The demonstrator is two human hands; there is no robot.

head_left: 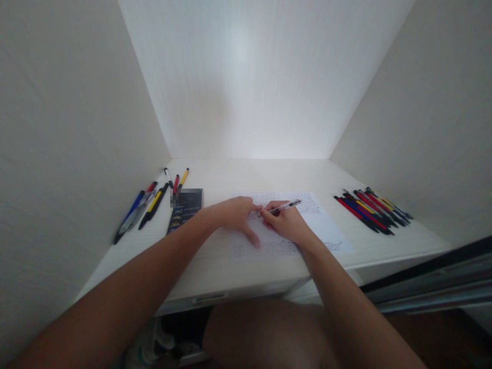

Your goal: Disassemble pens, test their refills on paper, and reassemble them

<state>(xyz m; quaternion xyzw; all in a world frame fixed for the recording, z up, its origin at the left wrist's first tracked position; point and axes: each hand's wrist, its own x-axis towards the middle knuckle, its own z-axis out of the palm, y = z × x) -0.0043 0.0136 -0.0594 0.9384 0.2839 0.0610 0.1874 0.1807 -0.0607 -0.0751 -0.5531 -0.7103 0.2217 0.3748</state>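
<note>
A sheet of paper (pixel 326 230) covered in part with handwriting lies on the white desk. My right hand (pixel 286 223) rests on it, fingers closed round a clear pen (pixel 285 206) with a dark grip. The pen slants up to the right, and its tip is hidden by the fingers. My left hand (pixel 238 212) lies on the sheet's left part, thumb and fingers spread, holding nothing. Its fingertips come close to the right hand's fingers. Left of it, a dark-covered book (pixel 188 205) is partly behind my left forearm.
Several pens (pixel 371 210) lie in a bunch at the right. More pens (pixel 144 205) lie along the left wall, and a few others (pixel 184 177) behind the book. Panels enclose the desk (pixel 253 177) on three sides. A drawer handle (pixel 209 298) shows at the front.
</note>
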